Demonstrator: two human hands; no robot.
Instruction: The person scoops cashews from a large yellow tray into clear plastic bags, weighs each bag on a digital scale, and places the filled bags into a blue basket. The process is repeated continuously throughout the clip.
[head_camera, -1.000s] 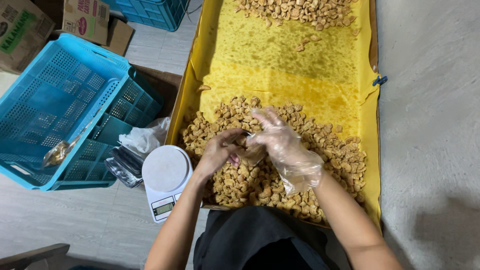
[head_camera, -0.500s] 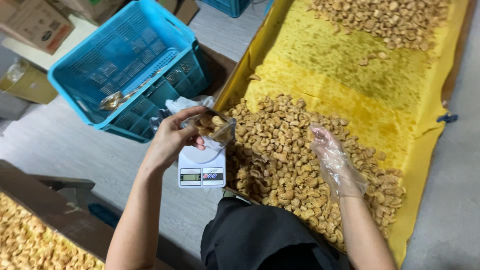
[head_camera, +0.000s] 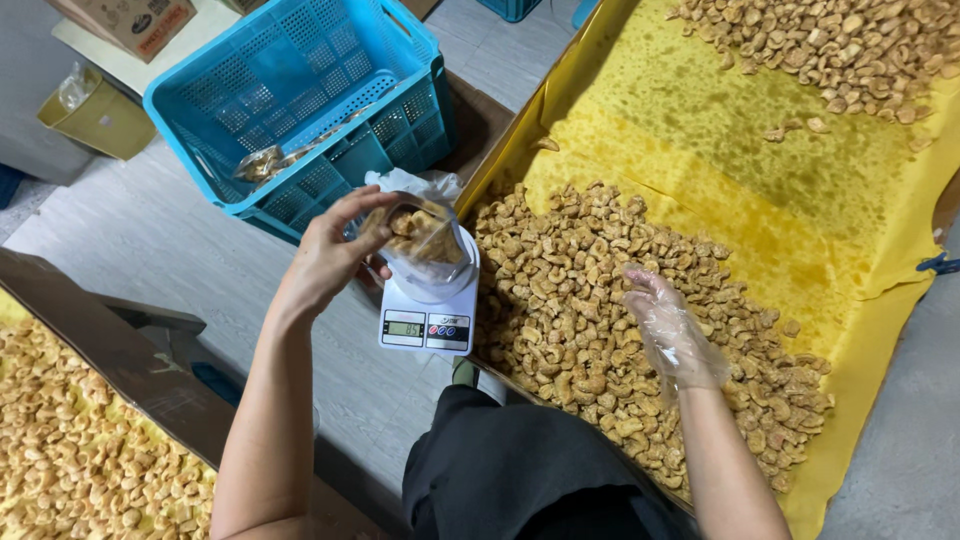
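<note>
The left hand has its grip clamped on a small clear bag part-filled with fried snack pieces, fingers curled round the bag's top edge and side. The bag sits right on the round plate of a white kitchen scale, which stands on the grey floor just beside the tray's near corner, and the scale's little display is lit.

Over to the right hand: it wears a loose clear plastic glove, fingers spread apart and holding nothing, palm down and resting on the heap of golden-brown snack pieces. That heap lies on yellow paper lining a long tray, and the paper shows dark oily patches where it lies bare. A second heap of snack pieces sits at the far end of the tray, well apart from the near one, with a few stray pieces between.

Behind the scale there is crumpled clear plastic, and just beyond it a blue plastic crate with slotted walls, a filled bag lying inside it. A cardboard box stands at the top left. At the lower left corner, another tray of snack pieces shows behind a dark wooden rail. The person's dark clothing fills the bottom middle.
</note>
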